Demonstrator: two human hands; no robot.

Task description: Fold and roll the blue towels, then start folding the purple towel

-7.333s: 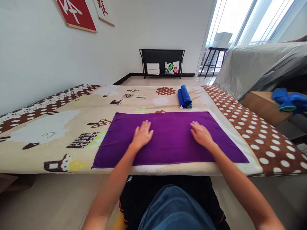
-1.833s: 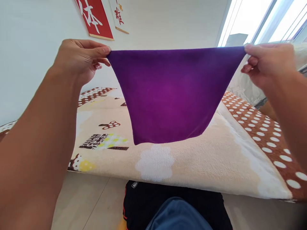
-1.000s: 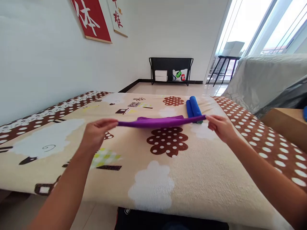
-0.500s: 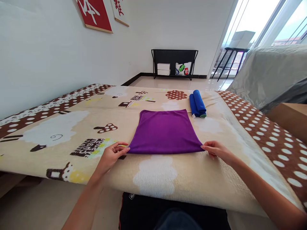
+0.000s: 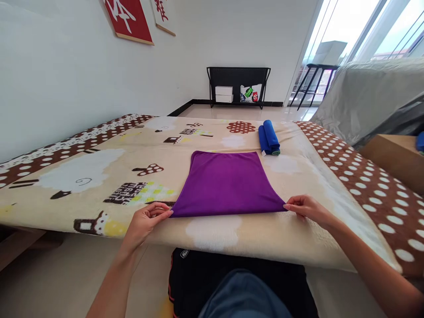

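A folded purple towel [image 5: 228, 182] lies flat on the patterned blanket [image 5: 99, 176] that covers the table. My left hand [image 5: 145, 221] pinches the towel's near left corner. Its near right corner is pinched by my right hand [image 5: 306, 207]. Both hands rest low on the blanket near the front edge. A rolled blue towel [image 5: 269, 138] lies beyond the purple one, to its far right.
A black wire rack [image 5: 238, 86] with white boxes stands against the far wall. A grey covered shape [image 5: 364, 97] and a brown box [image 5: 394, 157] are to the right. A black stool [image 5: 313, 81] stands by the window. Red wall hangings [image 5: 129, 20] hang at the upper left.
The towel, held up in the air by two corners, has been laid flat on the blanket in folded form. My hands have drawn its near edge slightly toward me.
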